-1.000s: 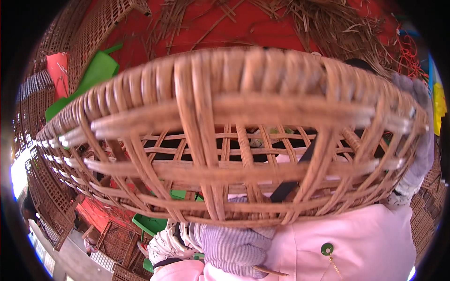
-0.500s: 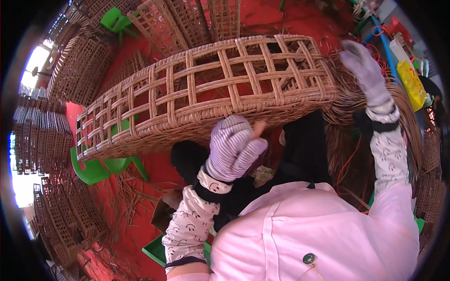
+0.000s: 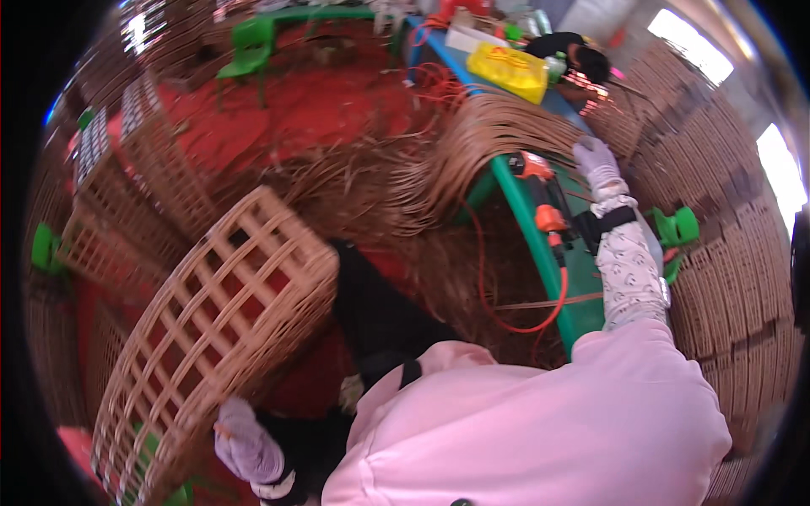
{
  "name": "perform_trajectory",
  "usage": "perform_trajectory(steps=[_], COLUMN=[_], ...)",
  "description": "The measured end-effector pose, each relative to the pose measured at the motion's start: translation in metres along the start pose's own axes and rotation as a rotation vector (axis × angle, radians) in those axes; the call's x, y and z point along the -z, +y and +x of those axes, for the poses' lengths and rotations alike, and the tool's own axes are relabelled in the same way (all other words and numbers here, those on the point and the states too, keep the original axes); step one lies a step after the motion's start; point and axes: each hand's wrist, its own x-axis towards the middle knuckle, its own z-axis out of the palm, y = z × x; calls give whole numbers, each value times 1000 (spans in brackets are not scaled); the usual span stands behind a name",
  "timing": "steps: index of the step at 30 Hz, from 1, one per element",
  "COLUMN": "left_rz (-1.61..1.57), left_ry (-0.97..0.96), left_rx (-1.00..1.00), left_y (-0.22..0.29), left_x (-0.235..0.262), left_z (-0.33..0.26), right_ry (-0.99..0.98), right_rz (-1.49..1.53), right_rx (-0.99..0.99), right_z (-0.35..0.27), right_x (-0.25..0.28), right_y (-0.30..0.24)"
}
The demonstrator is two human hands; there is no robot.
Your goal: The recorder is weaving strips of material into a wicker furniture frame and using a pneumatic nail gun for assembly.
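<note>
A long brown woven basket frame (image 3: 228, 312) of open lattice slants across the lower left, against my black-clad legs. My left hand (image 3: 246, 440), in a striped pale glove with a bare fingertip, is curled closed beside the basket's lower edge; what it grips, if anything, is hidden. My right hand (image 3: 596, 160), gloved too, reaches out over the green bench (image 3: 540, 278) to the end of a thick bundle of brown weaving strands (image 3: 506, 126). Its fingers are blurred. An orange and black air tool (image 3: 542, 198) lies on the bench, close to that hand.
From the air tool a red-orange hose (image 3: 498, 312) loops down past the bench edge. A yellow bag (image 3: 508, 72) lies beyond the strands. Several woven frames (image 3: 164, 160) stand at left, and stacks (image 3: 726, 278) rise at right. Green chairs (image 3: 251, 51) stand on the red floor.
My view has swung to the right, bringing the bench and air tool into sight. My right hand has reached out to the strands. The basket and my left hand now appear lower left.
</note>
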Motion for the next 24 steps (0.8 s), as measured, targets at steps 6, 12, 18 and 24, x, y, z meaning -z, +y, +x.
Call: perform_trajectory(steps=[6, 12, 18, 24], left_rz=[-302, 238, 191, 245], left_ry=[-185, -230, -394, -407], left_rx=[-14, -26, -402, -460], left_y=[-47, 25, 39, 31], left_x=[41, -4, -15, -10], left_z=[3, 13, 34, 26], right_ry=[-282, -661, -515, -772], right_rz=[-180, -40, -71, 583], right_rx=[-359, -10, -221, -38], right_z=[9, -4, 12, -101], right_x=[-9, -94, -91, -23], right_y=[59, 139, 85, -143])
